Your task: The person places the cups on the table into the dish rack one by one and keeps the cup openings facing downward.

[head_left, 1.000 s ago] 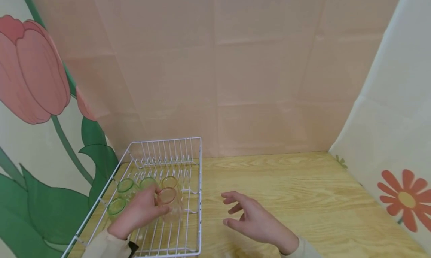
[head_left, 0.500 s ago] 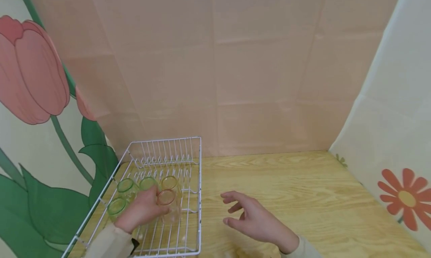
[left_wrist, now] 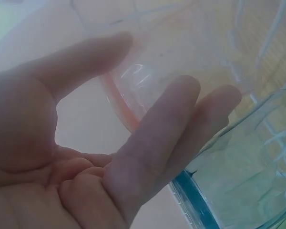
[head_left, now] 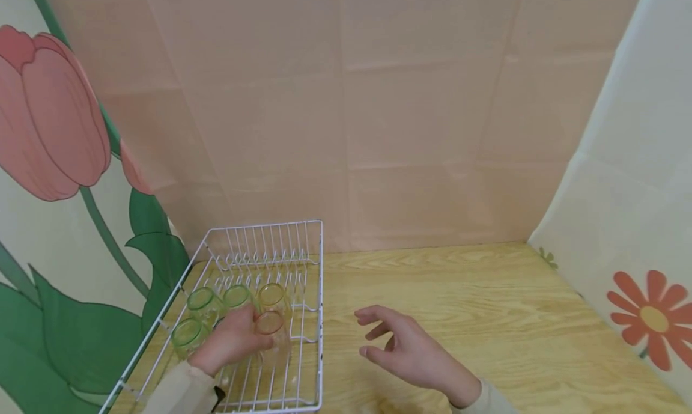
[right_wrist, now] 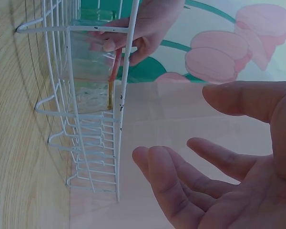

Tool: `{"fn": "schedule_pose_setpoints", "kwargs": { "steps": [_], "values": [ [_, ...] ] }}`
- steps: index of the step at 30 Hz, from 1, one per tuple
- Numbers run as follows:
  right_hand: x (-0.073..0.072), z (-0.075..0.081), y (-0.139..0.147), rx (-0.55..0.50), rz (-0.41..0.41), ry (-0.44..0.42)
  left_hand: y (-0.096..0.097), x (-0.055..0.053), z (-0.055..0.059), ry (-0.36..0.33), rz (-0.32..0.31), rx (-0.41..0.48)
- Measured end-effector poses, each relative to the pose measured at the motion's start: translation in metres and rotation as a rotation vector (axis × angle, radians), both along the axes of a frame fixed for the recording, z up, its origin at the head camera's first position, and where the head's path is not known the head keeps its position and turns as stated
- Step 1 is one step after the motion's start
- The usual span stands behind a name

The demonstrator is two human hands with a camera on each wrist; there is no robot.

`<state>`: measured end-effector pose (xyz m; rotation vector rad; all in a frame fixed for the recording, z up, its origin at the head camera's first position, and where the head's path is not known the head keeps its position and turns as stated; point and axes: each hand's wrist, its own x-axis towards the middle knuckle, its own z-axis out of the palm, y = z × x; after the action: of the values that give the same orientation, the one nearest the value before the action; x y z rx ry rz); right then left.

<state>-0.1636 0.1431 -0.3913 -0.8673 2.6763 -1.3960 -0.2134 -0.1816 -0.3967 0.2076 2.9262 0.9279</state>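
Observation:
Inside the white wire dish rack [head_left: 321, 282], my left hand [head_left: 229, 340] grips a clear drinking glass with a pinkish-orange rim [head_left: 270, 322]. In the left wrist view the thumb and fingers [left_wrist: 178, 98] lie on either side of this glass. Behind it stands a yellow-rimmed glass [head_left: 272, 293]. Green-rimmed glasses [head_left: 202, 298] stand to the left and behind the hand. A teal-rimmed glass [left_wrist: 195, 200] shows close below the fingers in the left wrist view; the head view mostly hides it. My right hand [head_left: 411, 354] hovers right of the rack, fingers loosely bent, holding nothing.
The rack rests on a wood-grain tabletop [head_left: 443, 288], with upright wire dividers at its back. A plain pinkish sheet [head_left: 346, 113] hangs behind. A tulip-printed sheet borders the left, and a flower-printed sheet [head_left: 649, 222] the right.
The pink-rimmed glass has sunk slightly in the rack, with my left hand around it. More of the green-rimmed glass behind the hand shows. My right hand has stayed in place.

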Motion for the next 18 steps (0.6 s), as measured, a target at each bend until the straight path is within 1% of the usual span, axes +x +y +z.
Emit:
{"fn": "schedule_pose_setpoints", "kwargs": {
  "steps": [6, 10, 13, 18],
  "values": [
    [0.0001, 0.0006, 0.0000, -0.011, 0.009, 0.008, 0.0011, -0.0012, -0.0030, -0.002, 0.020, -0.033],
    [0.0001, 0.0008, 0.0005, -0.013, 0.014, 0.003, 0.0024, 0.0008, -0.0037, -0.027, 0.038, 0.004],
    [0.0000, 0.0004, 0.0010, -0.012, 0.015, 0.002, 0.0031, 0.0019, -0.0032, -0.052, 0.040, 0.038],
    [-0.0002, -0.0008, 0.0017, -0.014, 0.017, 0.003, 0.0023, 0.0013, -0.0026, -0.080, 0.040, 0.036]
  ]
}}
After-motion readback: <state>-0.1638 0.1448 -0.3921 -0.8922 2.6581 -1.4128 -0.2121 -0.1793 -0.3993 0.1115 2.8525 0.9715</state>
